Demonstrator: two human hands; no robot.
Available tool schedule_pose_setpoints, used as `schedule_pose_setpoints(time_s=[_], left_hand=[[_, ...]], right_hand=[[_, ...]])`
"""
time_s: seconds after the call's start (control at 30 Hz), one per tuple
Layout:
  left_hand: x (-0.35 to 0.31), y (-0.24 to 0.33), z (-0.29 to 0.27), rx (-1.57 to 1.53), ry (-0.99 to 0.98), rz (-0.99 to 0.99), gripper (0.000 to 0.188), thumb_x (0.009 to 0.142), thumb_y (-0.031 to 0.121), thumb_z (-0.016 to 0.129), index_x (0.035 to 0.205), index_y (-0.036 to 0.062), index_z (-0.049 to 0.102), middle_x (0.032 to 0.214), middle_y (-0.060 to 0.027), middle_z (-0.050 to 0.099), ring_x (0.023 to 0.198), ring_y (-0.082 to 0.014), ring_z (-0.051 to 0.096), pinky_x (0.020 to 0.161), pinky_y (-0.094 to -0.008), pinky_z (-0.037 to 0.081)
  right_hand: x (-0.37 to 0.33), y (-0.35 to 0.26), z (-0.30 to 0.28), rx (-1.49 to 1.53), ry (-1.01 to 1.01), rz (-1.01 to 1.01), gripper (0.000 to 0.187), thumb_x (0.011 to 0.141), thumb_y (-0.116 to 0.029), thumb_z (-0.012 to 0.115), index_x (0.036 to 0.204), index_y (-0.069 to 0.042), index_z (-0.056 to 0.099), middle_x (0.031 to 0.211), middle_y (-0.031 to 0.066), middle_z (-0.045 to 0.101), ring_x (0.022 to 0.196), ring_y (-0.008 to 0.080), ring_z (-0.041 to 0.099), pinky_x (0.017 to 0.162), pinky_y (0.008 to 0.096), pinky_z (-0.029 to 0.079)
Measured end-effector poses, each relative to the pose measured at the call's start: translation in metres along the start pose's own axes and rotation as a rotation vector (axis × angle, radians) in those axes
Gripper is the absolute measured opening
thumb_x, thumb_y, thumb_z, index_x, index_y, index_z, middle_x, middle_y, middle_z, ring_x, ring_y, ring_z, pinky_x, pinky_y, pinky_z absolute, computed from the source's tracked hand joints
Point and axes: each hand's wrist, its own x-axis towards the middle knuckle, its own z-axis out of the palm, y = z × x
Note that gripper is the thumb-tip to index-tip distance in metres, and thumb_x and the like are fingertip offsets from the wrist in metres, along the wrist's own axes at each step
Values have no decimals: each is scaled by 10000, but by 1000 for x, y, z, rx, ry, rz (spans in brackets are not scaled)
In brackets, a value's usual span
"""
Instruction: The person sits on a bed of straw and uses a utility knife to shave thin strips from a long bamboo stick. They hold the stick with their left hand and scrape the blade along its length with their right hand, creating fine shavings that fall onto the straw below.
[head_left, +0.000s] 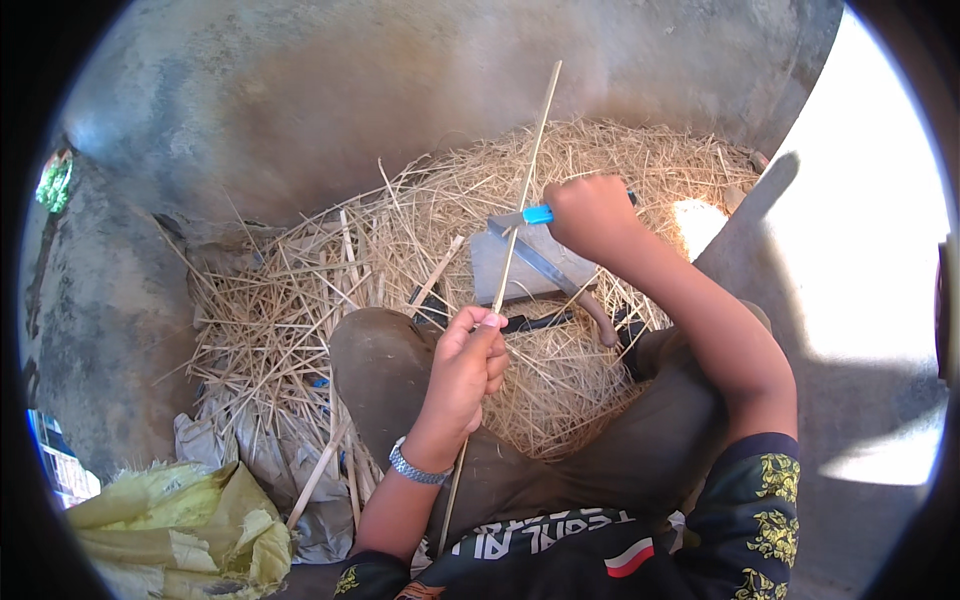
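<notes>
A long, thin bamboo strip (538, 130) slants up across the middle of the view. Its lower part is pinched between the thumb and fingers of my left hand (466, 365), and its tail runs down past my wrist to my lap. My right hand (592, 220) is closed round the blue and black handle of a knife (538, 214). The knife's short blade lies against the strip, above my left hand. Below the blade, a larger blade with a curved wooden handle (600, 318) rests on a grey block (488, 275).
Pale shavings (640, 155) and split strips (270, 330) are heaped round the block and to the left. A concrete wall (330, 90) curves behind. A yellow woven sack (190, 530) lies at lower left. My crossed legs (640, 430) frame the near side.
</notes>
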Motion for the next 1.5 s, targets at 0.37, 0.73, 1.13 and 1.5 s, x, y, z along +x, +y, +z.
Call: schedule_pose_setpoints(time_s=[0.37, 0.73, 1.13, 1.5], left_hand=[[-7, -27, 13, 296, -23, 153, 195, 1082, 219, 445, 1110, 56, 550, 695, 68, 385, 482, 10, 274, 406, -188, 191], [-5, -12, 14, 98, -1, -35, 254, 1086, 300, 435, 944, 93, 478, 661, 67, 326, 471, -12, 233, 410, -208, 176], [-10, -38, 16, 312, -15, 120, 284, 1085, 316, 435, 899, 104, 462, 645, 57, 339, 457, -13, 256, 400, -201, 209], [-27, -30, 7, 120, -97, -158, 341, 1095, 358, 391, 885, 100, 468, 694, 56, 364, 537, -24, 291, 472, -190, 271]], right_hand=[[30, 54, 7, 0, 11, 368, 127, 835, -116, 636, 838, -48, 743, 792, 146, 721, 752, 311, 731, 647, 432, 575], [3, 10, 4, 47, -50, 146, 150, 838, -121, 606, 786, -35, 717, 761, 168, 714, 697, 328, 724, 589, 444, 568], [39, 84, 8, 21, 44, 467, 130, 851, -105, 636, 901, -45, 739, 858, 172, 731, 802, 357, 725, 677, 442, 578], [0, 157, -40, 422, 382, 690, 311, 837, -253, 616, 822, 53, 666, 697, 219, 664, 650, 365, 653, 679, 457, 525]])
